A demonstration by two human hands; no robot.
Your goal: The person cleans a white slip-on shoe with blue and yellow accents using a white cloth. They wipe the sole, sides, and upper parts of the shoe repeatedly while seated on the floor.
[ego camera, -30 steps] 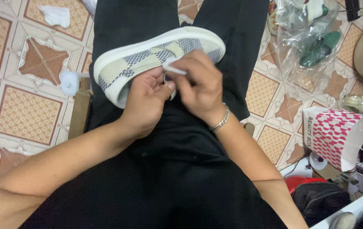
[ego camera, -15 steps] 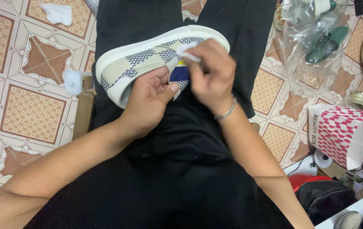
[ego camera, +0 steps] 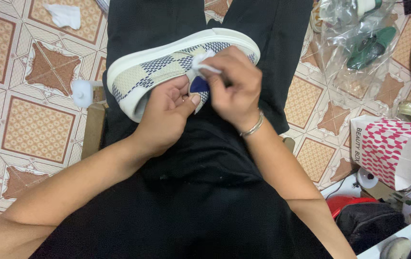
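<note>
A slip-on shoe [ego camera: 167,60] with a thick white sole and a cream-and-navy checked upper lies on its side across my lap, on black trousers. My left hand [ego camera: 167,112] grips the shoe at its opening, thumb against the navy lining. My right hand [ego camera: 234,88], with a silver bracelet on the wrist, pinches a small white wipe [ego camera: 203,62] and presses it against the checked upper near the opening.
Patterned brown floor tiles [ego camera: 37,129] surround me. A white crumpled tissue [ego camera: 64,15] lies at the far left, a small white bottle [ego camera: 83,92] beside my left leg. To the right are clear plastic bags with green shoes [ego camera: 371,45] and a pink-and-white paper bag [ego camera: 387,148].
My right hand has shifted the wipe up along the upper, and the shoe has tilted slightly. My left hand keeps its hold.
</note>
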